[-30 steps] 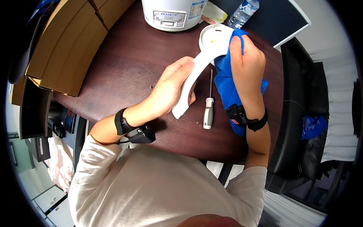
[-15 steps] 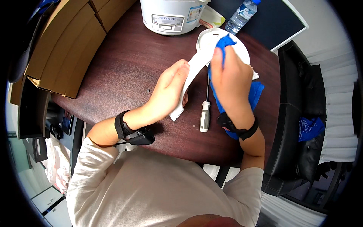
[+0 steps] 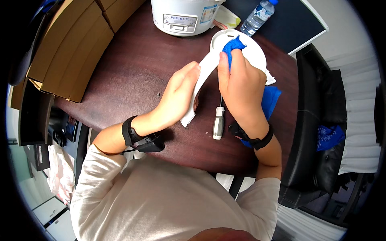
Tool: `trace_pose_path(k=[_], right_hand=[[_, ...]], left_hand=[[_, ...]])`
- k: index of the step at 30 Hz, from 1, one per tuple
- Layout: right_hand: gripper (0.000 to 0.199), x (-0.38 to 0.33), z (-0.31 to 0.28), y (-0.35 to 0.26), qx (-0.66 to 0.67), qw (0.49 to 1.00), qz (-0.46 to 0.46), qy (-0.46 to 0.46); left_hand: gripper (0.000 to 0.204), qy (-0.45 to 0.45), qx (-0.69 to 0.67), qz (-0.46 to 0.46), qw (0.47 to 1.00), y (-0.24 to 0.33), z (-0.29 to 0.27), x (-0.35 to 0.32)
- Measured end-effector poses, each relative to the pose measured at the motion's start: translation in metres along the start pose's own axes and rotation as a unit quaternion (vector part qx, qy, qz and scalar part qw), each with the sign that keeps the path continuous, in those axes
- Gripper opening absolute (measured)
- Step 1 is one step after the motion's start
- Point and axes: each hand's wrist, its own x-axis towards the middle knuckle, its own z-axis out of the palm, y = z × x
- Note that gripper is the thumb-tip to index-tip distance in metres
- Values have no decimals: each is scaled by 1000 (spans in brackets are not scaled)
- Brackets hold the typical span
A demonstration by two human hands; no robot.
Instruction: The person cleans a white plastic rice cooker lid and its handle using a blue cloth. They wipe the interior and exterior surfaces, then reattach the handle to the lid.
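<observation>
My left hand (image 3: 179, 94) is closed around the lower part of a long, curved white plastic handle (image 3: 206, 69), which slants up and away over the table. A bunched blue cloth (image 3: 232, 47) is pinched in my right hand (image 3: 243, 88) against the handle's upper part. Beyond both hands lies a round white lid-like piece (image 3: 257, 56), partly covered by my right hand and the cloth. A grey-and-white screwdriver (image 3: 218, 125) rests between my forearms, its tip hidden. More blue cloth (image 3: 271, 100) lies beside my right wrist; my arm hides whether the two pieces join.
A white rice cooker (image 3: 179, 20) stands at the far edge with a water bottle (image 3: 257, 18) to its right. Cardboard boxes (image 3: 72, 48) line the left side. A black sofa (image 3: 299, 136) is right of the dark table (image 3: 124, 76); a tiny dark bit (image 3: 159, 94) lies near my left hand.
My right hand and the blue cloth have shifted slightly left along the white handle. My left hand keeps its hold, nearly still.
</observation>
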Motion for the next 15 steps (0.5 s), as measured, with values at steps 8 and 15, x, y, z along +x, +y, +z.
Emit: trace_pose_path(k=[8,15], right_hand=[[25,11,10,21,-25,999,-2,24],[25,-13,6,-35,80,989,-125,-23]], left_hand=[[29,13,10,0,1000,-1,1,0],[23,-43,-92,78,992,-10,-5,1]])
